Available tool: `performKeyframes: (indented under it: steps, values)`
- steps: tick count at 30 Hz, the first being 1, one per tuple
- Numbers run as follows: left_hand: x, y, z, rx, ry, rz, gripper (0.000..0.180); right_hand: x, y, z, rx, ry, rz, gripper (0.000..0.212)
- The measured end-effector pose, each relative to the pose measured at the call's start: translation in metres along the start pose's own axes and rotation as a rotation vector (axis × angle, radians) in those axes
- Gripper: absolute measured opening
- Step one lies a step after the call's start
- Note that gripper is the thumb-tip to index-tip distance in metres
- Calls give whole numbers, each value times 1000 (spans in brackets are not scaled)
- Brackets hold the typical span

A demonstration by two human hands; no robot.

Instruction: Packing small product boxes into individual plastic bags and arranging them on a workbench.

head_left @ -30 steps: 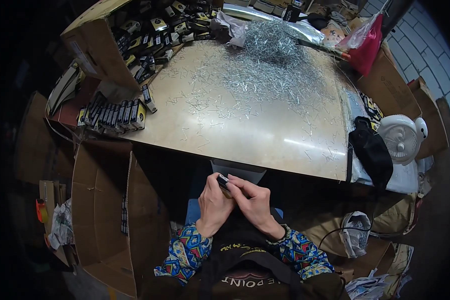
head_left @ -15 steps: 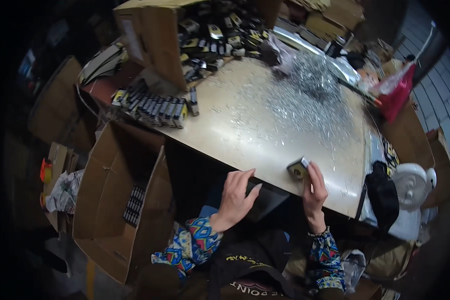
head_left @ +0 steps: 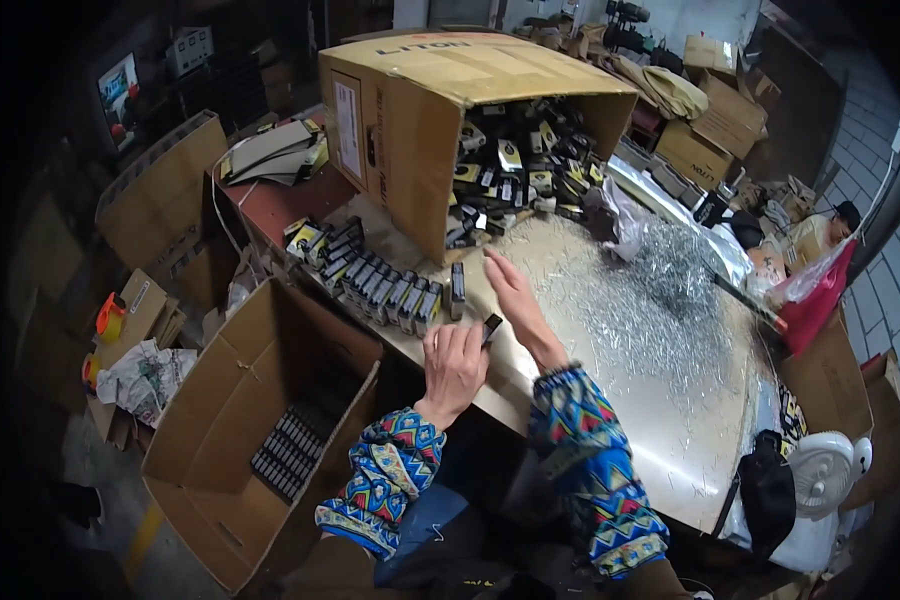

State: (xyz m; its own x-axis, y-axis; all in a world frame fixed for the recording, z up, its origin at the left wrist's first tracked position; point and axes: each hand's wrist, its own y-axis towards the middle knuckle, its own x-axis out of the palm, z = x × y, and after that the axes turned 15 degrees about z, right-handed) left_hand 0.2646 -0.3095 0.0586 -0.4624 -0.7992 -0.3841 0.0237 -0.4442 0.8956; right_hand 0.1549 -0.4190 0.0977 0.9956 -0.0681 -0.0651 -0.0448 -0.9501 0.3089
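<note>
My left hand (head_left: 454, 372) is closed at the front edge of the table, with a small dark box (head_left: 491, 328) showing at its fingertips. My right hand (head_left: 520, 303) stretches over the table beyond it, fingers extended and holding nothing. Just left of that hand, a single small box (head_left: 457, 291) stands upright. A row of small black-and-yellow boxes (head_left: 388, 293) runs along the table edge beside my left hand. Past my right fingertips, a big carton (head_left: 400, 150) lies on its side, its opening full of loose boxes (head_left: 530, 160) of the same kind.
A heap of thin silvery metal pieces (head_left: 670, 280) spreads over the table (head_left: 660, 450). Below the left edge stands an open carton (head_left: 200, 450) with packed rows of boxes (head_left: 292, 452) inside. A white fan (head_left: 822, 475) and a black pouch (head_left: 767, 490) are at the right.
My right hand has left the near right edge, where it held a small box, and now reaches far left, empty. My left hand has closed on a small box. The view has shifted up.
</note>
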Motion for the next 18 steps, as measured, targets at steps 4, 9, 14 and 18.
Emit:
performKeyframes:
  steps: [4,9,14,18]
  values:
    - [11,1,-21,27,152,46,42,21,13,4,227,-76,-278,43]
    - [0,20,-25,-179,151,-114,69,-1,-16,-3,70,-122,-179,42]
    - [32,146,-75,-631,-213,-45,84,-56,-34,-18,92,-227,-100,34]
    - [74,164,-112,-527,118,-109,79,-62,-71,-25,-143,-349,-79,27]
